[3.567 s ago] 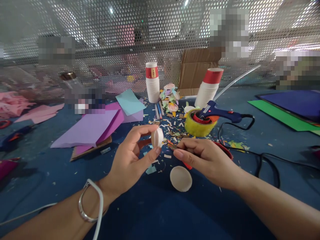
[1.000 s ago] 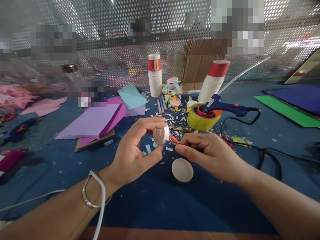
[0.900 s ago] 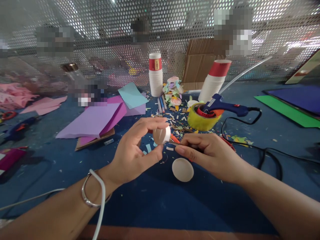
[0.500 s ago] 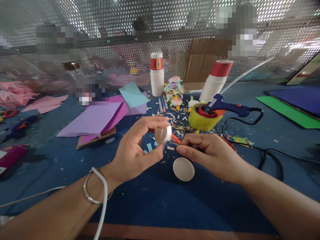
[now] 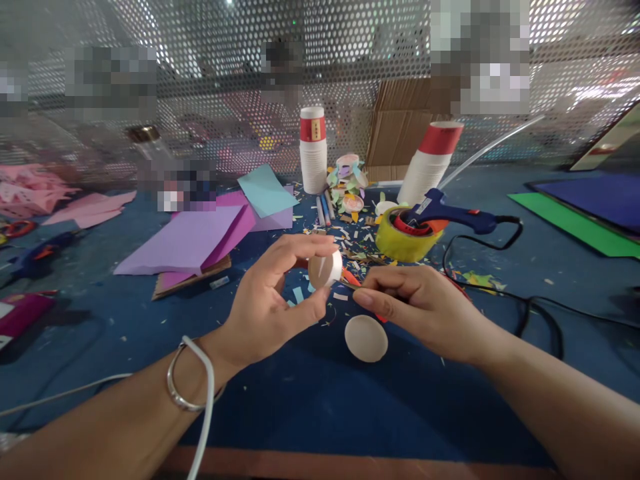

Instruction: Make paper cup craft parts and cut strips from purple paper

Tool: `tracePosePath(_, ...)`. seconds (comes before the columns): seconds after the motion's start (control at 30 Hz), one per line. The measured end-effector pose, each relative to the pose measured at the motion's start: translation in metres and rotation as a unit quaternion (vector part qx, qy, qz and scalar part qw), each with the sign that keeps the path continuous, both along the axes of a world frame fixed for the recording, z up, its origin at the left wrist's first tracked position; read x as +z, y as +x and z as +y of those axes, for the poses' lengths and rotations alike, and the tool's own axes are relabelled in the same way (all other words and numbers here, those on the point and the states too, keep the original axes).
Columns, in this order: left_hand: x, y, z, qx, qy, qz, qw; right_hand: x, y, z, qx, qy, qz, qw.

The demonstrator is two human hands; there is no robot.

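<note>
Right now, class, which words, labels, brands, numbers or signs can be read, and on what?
None can be read.
Gold panel on the upright cup stack: dark marks, too small.
Pale label on the blue glue gun: too blurred.
Round piece in the left hand: no text visible.

Craft workshop: glue gun [image 5: 457,217], coloured paper [image 5: 187,233], scrap-strewn blue table [image 5: 300,407].
</note>
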State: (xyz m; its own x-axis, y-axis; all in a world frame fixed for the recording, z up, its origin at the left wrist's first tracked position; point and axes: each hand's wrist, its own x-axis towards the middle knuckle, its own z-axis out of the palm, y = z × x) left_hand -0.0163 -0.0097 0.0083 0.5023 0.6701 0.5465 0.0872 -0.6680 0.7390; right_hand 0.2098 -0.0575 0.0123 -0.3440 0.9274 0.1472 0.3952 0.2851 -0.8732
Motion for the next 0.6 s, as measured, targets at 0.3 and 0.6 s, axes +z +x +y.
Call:
tracePosePath(0.3,0.0024,-0.0015,0.0034,0.035,-0.039,0.020,0.998,0.0018,0.0001,0.0005,-0.024,-0.004,-0.017,1.000)
tracePosePath(0.6,0.0066,0.0049,0.0053,-0.008,-0.195,0.096,0.976,0.0015,0.0025,-0.0030,-0.078,0.035,-0.068,0.994)
